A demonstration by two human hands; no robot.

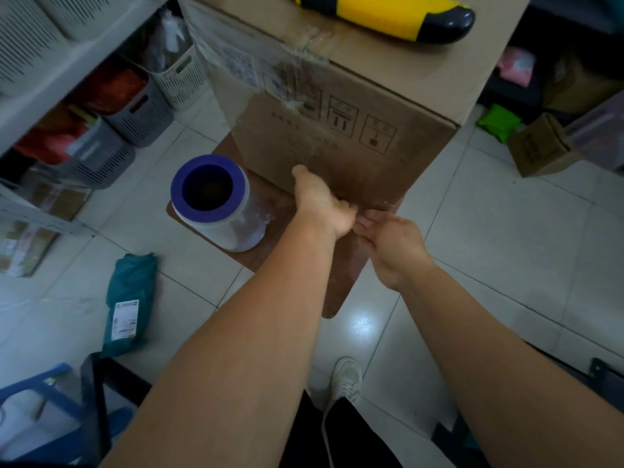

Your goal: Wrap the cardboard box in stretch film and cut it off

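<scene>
Head view, looking down: tall cardboard box (337, 106) standing upright on a low brown stool (270, 238), with printed handling symbols on the near face. Clear stretch film (236, 65) visible over the upper left of that face and round the left corner, wrinkled near the top seam. Roll of stretch film (216, 201) with purple core, upright on the stool just left of the box base, apart from both hands. Left hand (320, 204) laid against the lower edge of the near face, thumb raised against the cardboard, fingers bent toward the bottom edge; whether film is pinched under them cannot be told. Right hand (391, 244) just beside it, fingertips nearly touching the left hand, fingers loosely curled at the bottom edge of the box; grip on the film unclear because of blur and transparency. Yellow and black object (388, 15) lying on top of the box. Green parcel (131, 302) on the tiled floor (472, 248) at lower left. Grey perforated baskets (135, 109) along shelving at left. Small cardboard carton (540, 146) on the floor at right. White shoe (346, 376) below, between the forearms
</scene>
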